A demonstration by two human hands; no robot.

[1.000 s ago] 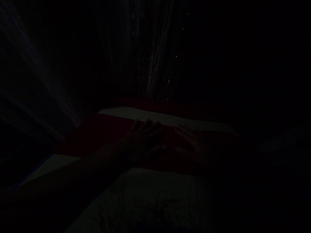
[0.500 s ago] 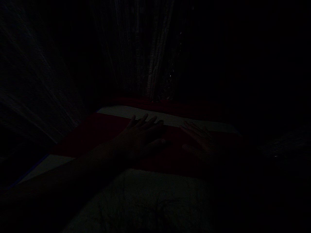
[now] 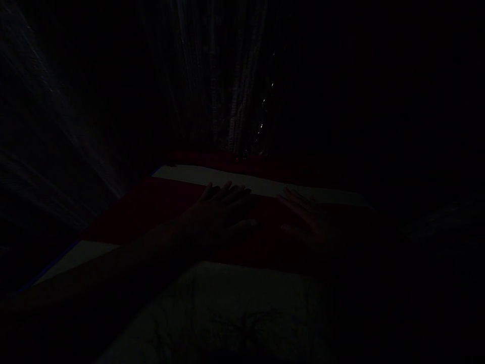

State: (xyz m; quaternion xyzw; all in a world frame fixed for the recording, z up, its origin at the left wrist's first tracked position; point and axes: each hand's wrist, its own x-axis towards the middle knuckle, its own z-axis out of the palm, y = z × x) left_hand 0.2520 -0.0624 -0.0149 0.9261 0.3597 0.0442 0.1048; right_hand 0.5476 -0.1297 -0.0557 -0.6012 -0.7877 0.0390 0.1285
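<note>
The view is very dark. A flat sheet of cloth (image 3: 125, 207) with wide dark red and pale bands lies in front of me. My left hand (image 3: 220, 215) rests palm down on a red band, its fingers spread and the tips near a pale stripe (image 3: 265, 188). To its right, my right hand (image 3: 305, 217) also lies palm down on the red, with fingers stretched out toward the same stripe. Neither hand holds anything that I can see. Darkness hides the right forearm.
A thin blue edge (image 3: 53, 265) runs along the cloth's left side. Behind the cloth hang pale, streaked folds like a curtain or plastic sheeting (image 3: 238, 101), with small bright glints (image 3: 261, 126). More streaked material (image 3: 64, 121) stands at the left. The right side is nearly black.
The picture has become darker. Both hands have shifted very slightly to the left and remain flat on the cloth. The glints at the back look brighter.
</note>
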